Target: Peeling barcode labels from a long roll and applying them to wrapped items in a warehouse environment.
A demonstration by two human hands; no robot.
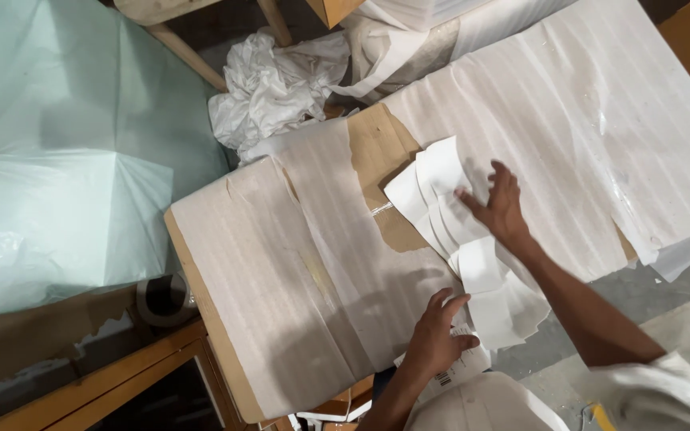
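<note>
Head view: both hands' fingers spread flat (empty) on white label sheets (pixel 457 239) atop foam-wrapped package (pixel 297 271).

There is only the one view, from a camera worn on the person's head. It looks steeply down, almost straight onto a long flat package wrapped in white foam sheet (pixel 521 136), which runs slantwise from lower left to upper right and fills most of the picture. It sits close, at about arm's reach. The frame seems tilted, though that is hard to judge. A strip of grey floor (pixel 664 295) shows at lower right.
</note>
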